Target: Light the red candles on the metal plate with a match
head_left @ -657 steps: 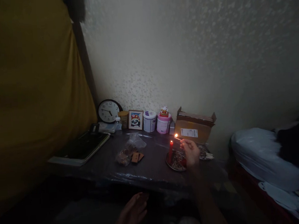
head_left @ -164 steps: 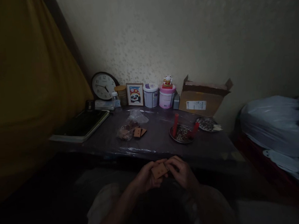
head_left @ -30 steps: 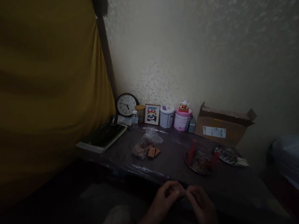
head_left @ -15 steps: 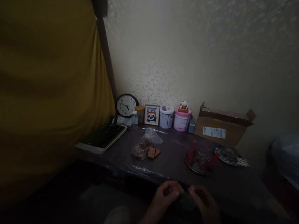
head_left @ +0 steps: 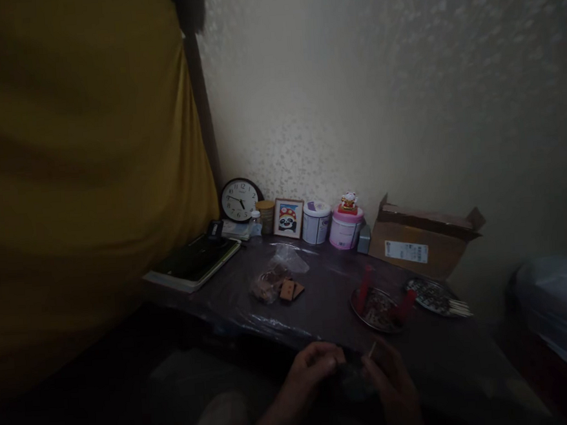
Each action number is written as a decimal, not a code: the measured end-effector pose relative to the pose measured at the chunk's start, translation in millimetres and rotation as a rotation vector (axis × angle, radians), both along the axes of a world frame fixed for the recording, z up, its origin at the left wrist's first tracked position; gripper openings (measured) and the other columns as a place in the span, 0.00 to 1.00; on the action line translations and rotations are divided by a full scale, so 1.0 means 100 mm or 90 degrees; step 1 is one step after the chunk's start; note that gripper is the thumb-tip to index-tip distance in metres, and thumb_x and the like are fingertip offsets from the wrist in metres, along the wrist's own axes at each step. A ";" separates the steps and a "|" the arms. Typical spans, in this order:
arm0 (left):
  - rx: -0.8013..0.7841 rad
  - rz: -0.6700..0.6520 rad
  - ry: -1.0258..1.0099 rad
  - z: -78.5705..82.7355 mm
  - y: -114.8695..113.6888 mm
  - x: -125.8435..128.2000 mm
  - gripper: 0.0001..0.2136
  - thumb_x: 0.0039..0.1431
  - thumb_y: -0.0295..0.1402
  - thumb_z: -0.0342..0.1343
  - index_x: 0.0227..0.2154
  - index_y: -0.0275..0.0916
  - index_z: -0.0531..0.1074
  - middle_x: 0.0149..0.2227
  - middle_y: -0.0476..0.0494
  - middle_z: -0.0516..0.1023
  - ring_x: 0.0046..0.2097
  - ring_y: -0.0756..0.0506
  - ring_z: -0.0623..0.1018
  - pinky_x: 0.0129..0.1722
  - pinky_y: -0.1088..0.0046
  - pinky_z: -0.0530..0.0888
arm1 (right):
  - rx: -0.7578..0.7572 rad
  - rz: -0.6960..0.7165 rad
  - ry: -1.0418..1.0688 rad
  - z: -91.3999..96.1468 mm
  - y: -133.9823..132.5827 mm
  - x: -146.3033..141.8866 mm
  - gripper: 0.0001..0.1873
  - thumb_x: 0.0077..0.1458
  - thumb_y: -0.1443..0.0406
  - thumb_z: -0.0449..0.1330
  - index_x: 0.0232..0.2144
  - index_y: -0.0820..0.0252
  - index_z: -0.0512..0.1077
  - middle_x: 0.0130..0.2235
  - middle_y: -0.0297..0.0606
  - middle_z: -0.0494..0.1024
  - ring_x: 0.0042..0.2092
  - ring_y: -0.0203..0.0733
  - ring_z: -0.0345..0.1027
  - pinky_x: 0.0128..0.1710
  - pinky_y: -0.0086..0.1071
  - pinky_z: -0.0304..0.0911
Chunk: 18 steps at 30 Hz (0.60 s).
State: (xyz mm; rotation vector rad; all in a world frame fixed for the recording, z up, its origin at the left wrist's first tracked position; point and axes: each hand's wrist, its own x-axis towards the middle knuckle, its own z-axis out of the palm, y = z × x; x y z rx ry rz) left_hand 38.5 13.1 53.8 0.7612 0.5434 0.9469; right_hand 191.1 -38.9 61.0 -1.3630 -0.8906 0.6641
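Note:
Close to the table's front edge, my left hand (head_left: 318, 364) is closed, its thumb and fingers pinched together. A small brownish edge shows at its fingertips, too dim to name. My right hand (head_left: 389, 375), just to the right and apart from it, pinches a thin pale stick (head_left: 372, 349) that points upward. The area below and between the hands is too dark to make out. Beyond them on the table lie small orange-brown blocks or boxes (head_left: 287, 290) beside a clear plastic bag (head_left: 268, 285) with brownish contents.
A round metal plate (head_left: 376, 322) holds upright and leaning red tubes. Behind it, another plate (head_left: 428, 295) carries pale sticks. Along the wall stand a clock (head_left: 240, 199), a framed panda picture (head_left: 288, 218), a white tub (head_left: 316, 224), a pink tub (head_left: 345, 229) and a cardboard box (head_left: 416, 242).
The thin pale stick now shows upright in my right hand's fingers. Both hands have shifted slightly, with the gap between them a little wider. The table's things have not moved.

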 end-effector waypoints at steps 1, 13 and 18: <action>-0.002 -0.003 -0.014 0.01 -0.01 0.00 0.15 0.40 0.36 0.66 0.33 0.36 0.76 0.32 0.44 0.80 0.36 0.47 0.75 0.40 0.70 0.67 | -0.001 0.000 0.003 0.01 0.00 0.00 0.22 0.46 0.58 0.63 0.43 0.56 0.66 0.30 0.30 0.73 0.30 0.37 0.68 0.32 0.29 0.66; -0.006 -0.043 -0.008 0.10 -0.05 -0.02 0.19 0.36 0.35 0.67 0.35 0.35 0.76 0.35 0.41 0.80 0.38 0.43 0.76 0.43 0.67 0.67 | -0.018 -0.015 0.036 -0.03 0.00 0.00 0.23 0.42 0.58 0.65 0.42 0.58 0.67 0.34 0.32 0.74 0.35 0.40 0.69 0.35 0.31 0.67; 0.005 -0.068 -0.033 0.11 -0.05 -0.03 0.20 0.36 0.34 0.67 0.36 0.35 0.76 0.33 0.42 0.80 0.41 0.41 0.76 0.44 0.66 0.66 | -0.024 -0.012 0.075 -0.07 0.01 0.02 0.24 0.42 0.55 0.65 0.41 0.57 0.67 0.36 0.32 0.74 0.38 0.40 0.69 0.38 0.31 0.67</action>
